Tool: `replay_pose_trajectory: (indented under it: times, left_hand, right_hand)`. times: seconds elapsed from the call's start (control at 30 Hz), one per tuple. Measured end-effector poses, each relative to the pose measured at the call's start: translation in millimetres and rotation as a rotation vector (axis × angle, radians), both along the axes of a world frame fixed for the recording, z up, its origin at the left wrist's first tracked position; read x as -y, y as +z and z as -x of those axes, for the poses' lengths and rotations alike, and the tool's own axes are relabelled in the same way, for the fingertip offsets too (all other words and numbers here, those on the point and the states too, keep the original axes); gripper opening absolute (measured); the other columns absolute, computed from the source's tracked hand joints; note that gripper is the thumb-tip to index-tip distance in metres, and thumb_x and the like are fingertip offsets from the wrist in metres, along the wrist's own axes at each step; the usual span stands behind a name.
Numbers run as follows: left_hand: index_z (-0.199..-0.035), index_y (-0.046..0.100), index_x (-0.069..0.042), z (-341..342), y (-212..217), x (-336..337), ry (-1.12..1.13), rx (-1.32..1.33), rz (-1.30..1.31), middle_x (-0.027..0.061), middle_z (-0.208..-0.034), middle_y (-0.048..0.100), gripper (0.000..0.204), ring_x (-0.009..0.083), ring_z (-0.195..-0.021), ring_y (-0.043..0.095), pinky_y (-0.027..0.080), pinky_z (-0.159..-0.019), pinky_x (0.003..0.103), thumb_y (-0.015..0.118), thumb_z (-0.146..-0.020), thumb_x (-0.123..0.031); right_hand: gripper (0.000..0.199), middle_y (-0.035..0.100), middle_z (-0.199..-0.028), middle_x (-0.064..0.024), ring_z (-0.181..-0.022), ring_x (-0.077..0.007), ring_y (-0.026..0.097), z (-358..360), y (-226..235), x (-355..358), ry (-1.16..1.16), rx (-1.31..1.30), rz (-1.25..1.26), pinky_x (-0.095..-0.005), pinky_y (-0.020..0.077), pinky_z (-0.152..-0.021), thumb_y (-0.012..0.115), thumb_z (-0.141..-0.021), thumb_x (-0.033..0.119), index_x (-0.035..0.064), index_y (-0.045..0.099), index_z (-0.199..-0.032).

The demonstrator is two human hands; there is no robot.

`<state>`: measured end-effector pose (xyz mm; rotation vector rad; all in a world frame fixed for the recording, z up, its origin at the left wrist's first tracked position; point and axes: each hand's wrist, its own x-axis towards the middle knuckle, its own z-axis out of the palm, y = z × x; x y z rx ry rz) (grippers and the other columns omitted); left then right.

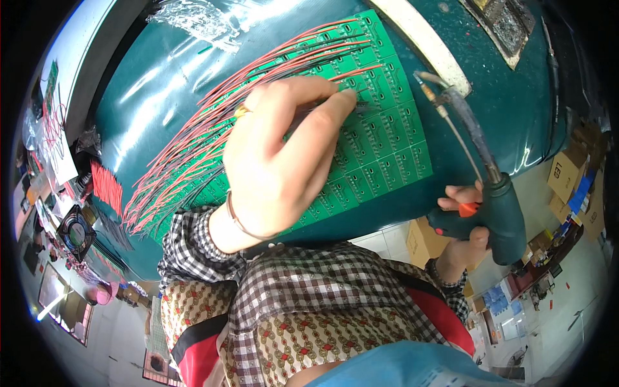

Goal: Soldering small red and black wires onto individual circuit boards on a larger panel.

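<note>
A green panel of small circuit boards [387,132] lies tilted on the table, with rows of red and black wires [213,109] running left from its upper part. My left hand [277,148] is over the middle of the panel, thumb and index finger pinched together at a dark wire, most of which the fingers hide. Just above the fingertips, a red wire [361,71] reaches across the boards. Off the panel's right edge, my right hand [467,226] is wrapped round a dark green soldering gun [509,222] with an orange trigger. Its thin tip [429,90] points up and left, apart from the boards.
The table has a dark green cover [142,129]. Clear plastic wrap [200,22] lies at the far left, and a bundle of red wires [106,187] at the left edge. A pale curved strip [429,45] and a grimy metal tray [503,26] lie at the far right.
</note>
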<state>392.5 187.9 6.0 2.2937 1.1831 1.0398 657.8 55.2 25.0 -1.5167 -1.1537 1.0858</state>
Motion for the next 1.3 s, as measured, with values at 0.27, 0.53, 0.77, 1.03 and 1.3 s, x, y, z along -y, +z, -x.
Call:
replay_pose_trajectory:
  times: [0.27, 0.53, 0.77, 1.03, 1.3]
  left_hand:
    - [-0.102, 0.070, 0.000, -21.0, -17.8, -3.0, 0.013, -0.115, -0.055, 0.0074, -0.090, 0.060, 0.032, 0.0209, -0.074, 0.059, 0.050, -0.061, 0.029, 0.069, -0.070, 0.002]
    - [-0.104, 0.067, 0.004, -22.2, -19.4, -3.6, -0.036, -0.138, -0.134, 0.0095, -0.094, 0.058, 0.036, 0.0211, -0.074, 0.058, 0.050, -0.062, 0.029, 0.065, -0.068, -0.004]
    - [-0.104, 0.067, 0.005, -22.2, -19.0, -2.4, -0.033, -0.157, -0.127, 0.0100, -0.095, 0.058, 0.037, 0.0213, -0.074, 0.057, 0.051, -0.063, 0.029, 0.064, -0.068, -0.004]
    - [-0.103, 0.068, 0.004, -22.6, -17.8, -2.0, -0.027, -0.170, -0.118, 0.0100, -0.095, 0.057, 0.036, 0.0216, -0.074, 0.057, 0.050, -0.062, 0.029, 0.065, -0.068, -0.004]
    - [-0.103, 0.067, 0.004, -22.3, -18.0, -1.9, -0.021, -0.172, -0.107, 0.0099, -0.094, 0.057, 0.036, 0.0217, -0.075, 0.057, 0.051, -0.063, 0.029, 0.064, -0.068, -0.004]
  right_hand:
    - [0.081, 0.063, -0.118, -0.0252, -0.096, -0.0274, 0.067, -11.2, 8.8, -2.5, -0.001, -0.166, 0.142, -0.0362, 0.0591, -0.077, 0.073, -0.079, 0.053, -0.0114, 0.052, -0.124]
    - [0.085, 0.062, -0.107, -0.0243, -0.093, -0.0322, 0.066, -4.6, 3.0, -1.4, 0.100, 0.003, 0.075, -0.0370, 0.0610, -0.073, 0.057, -0.092, 0.055, -0.0189, 0.043, -0.130]
    - [0.078, 0.061, -0.105, -0.0230, -0.095, -0.0326, 0.064, -15.2, -0.8, 5.0, 0.166, -0.079, 0.078, -0.0394, 0.0594, -0.078, 0.059, -0.094, 0.047, -0.0191, 0.040, -0.131]
    - [0.070, 0.060, -0.101, -0.0203, -0.092, -0.0305, 0.063, -7.2, -0.5, -0.7, 0.167, -0.092, 0.011, -0.0388, 0.0553, -0.081, 0.060, -0.095, 0.041, -0.0180, 0.043, -0.127]
    - [0.070, 0.061, -0.097, -0.0179, -0.089, -0.0287, 0.063, -4.7, 0.0, -1.4, 0.153, -0.072, 0.068, -0.0379, 0.0535, -0.081, 0.062, -0.093, 0.043, -0.0173, 0.045, -0.125]
